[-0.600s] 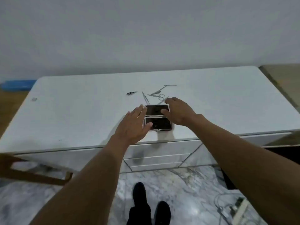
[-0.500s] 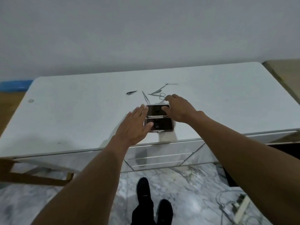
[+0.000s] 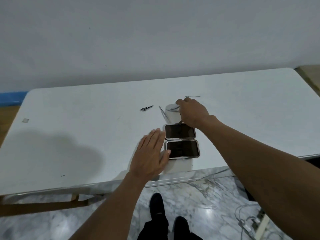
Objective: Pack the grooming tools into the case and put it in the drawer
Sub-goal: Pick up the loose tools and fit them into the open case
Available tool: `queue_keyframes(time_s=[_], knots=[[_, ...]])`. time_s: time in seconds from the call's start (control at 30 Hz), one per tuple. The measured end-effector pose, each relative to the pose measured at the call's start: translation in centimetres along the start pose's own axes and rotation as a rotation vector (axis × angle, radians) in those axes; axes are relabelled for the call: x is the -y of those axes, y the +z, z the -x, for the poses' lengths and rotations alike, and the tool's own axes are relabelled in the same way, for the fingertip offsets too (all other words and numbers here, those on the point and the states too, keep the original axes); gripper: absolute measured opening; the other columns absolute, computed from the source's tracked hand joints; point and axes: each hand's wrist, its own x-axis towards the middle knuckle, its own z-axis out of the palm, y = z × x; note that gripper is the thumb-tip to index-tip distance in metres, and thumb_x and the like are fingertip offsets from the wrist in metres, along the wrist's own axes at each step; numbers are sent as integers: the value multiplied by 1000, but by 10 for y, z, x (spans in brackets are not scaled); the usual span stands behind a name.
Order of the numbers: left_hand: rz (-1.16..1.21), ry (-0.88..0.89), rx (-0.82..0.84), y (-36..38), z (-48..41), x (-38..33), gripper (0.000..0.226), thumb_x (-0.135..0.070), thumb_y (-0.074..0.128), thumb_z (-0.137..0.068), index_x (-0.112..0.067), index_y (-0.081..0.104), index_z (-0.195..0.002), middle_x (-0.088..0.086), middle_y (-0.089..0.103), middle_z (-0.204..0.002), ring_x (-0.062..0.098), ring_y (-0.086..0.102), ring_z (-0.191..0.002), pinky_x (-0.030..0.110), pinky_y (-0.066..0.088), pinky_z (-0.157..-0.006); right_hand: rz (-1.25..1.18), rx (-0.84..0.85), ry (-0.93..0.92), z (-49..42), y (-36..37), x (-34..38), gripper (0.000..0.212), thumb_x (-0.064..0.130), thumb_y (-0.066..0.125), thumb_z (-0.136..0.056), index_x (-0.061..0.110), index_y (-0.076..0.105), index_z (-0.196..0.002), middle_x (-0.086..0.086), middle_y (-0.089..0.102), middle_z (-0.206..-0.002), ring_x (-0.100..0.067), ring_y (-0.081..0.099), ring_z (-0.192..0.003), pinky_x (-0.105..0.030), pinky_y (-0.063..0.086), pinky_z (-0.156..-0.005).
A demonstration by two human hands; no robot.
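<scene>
Two bare hands work over a white table (image 3: 69, 129) where a small grooming case (image 3: 181, 142) lies opened flat near the front edge, its two dark, metal-rimmed halves side by side, one farther from the person and one nearer. The left hand (image 3: 152, 156) rests palm down on the tabletop just beside the case's left edge, fingers spread flat and holding nothing, the thumb touching the rim of the nearer half. The right hand (image 3: 192, 112) reaches past the far half of the case to the loose metal tools beyond it, fingers curled down over a curved silver tool (image 3: 172, 108); whether it has actually gripped the piece cannot be told from this angle. Just left of that hand a slim pointed implement (image 3: 163, 113) lies on the table, angled toward the case's far corner, and farther left a small dark clipper-like tool (image 3: 146, 108) sits apart from the rest. A thin straight tool (image 3: 193, 96) shows just behind the right hand's knuckles. Neither case half visibly holds a tool; the dark interiors are too dim to read in detail. Below the table edge, a marble-patterned floor (image 3: 199, 196) and the person's dark shoes (image 3: 156, 204) are in view, with a tangle of cable (image 3: 245, 220) at lower right.
</scene>
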Motion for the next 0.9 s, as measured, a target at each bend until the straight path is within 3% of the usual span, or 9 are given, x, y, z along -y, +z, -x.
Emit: queue_keyframes(time_s=[0.27,0.43,0.7,0.9], knots=[[-14,5,-29,2,-2,3,60,-48,34,-98,-15,38,-147,9,39,-152,24,34,-141,41,28,-115,99,-52,35,-17,6,-1,29,3,47,-89,13,56,-115,-13,57,-110,-35,57,-99,-34,39,-70],[10,-5,-51,1,-2,2,59,-47,39,-96,-14,42,-144,9,43,-150,25,37,-140,42,31,-114,110,-95,47,-17,3,1,26,1,46,-87,10,60,-108,-13,59,-107,-37,60,-94,-34,39,-69],[19,3,-85,-1,-12,8,59,-45,44,-93,-14,45,-142,10,46,-147,25,40,-137,44,35,-110,-154,-158,131,-2,-13,4,19,15,47,-87,8,58,-101,-13,62,-101,-36,57,-87,-37,46,-73],[-3,-11,-104,-21,-43,30,59,-48,40,-93,-17,42,-143,7,43,-149,22,37,-138,38,29,-113,-387,-182,47,8,-17,0,20,10,54,-84,15,61,-103,-4,70,-97,-27,63,-89,-32,50,-78]])
